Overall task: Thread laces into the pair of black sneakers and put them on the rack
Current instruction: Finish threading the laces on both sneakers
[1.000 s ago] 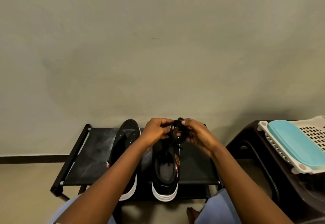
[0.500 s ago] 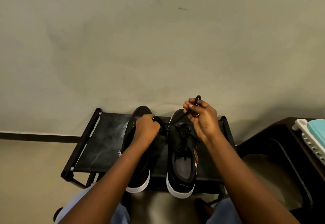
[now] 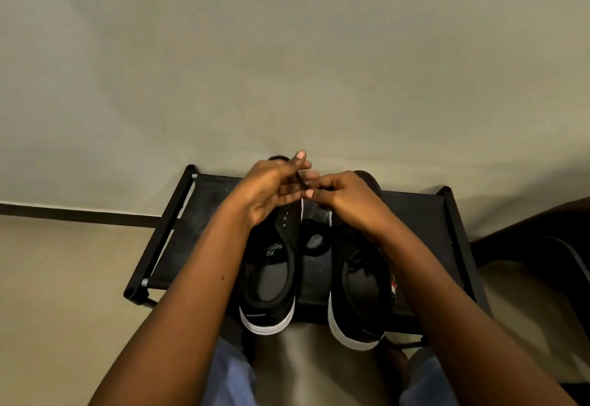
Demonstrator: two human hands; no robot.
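Observation:
Two black sneakers with white soles stand side by side on the black shoe rack (image 3: 424,214), heels toward me. The left sneaker (image 3: 271,281) shows bare eyelets and no lace. The right sneaker (image 3: 360,297) has lacing across its tongue, partly hidden by my wrist. Above the toes, my left hand (image 3: 271,190) and my right hand (image 3: 346,201) meet. Both pinch a thin black lace (image 3: 299,179) between their fingertips. A dark bundle (image 3: 314,243) lies between the two shoes.
A beige wall rises right behind the rack, with a dark skirting strip (image 3: 79,214) at the left. At the right edge stands a dark brown stool (image 3: 549,233). My knees in blue cloth (image 3: 230,373) are below the rack's front edge.
My hands, spread apart and pulling the lace half a second ago, have come together over the toes. The view has tilted down and shifted left, so the basket at the right is out of sight.

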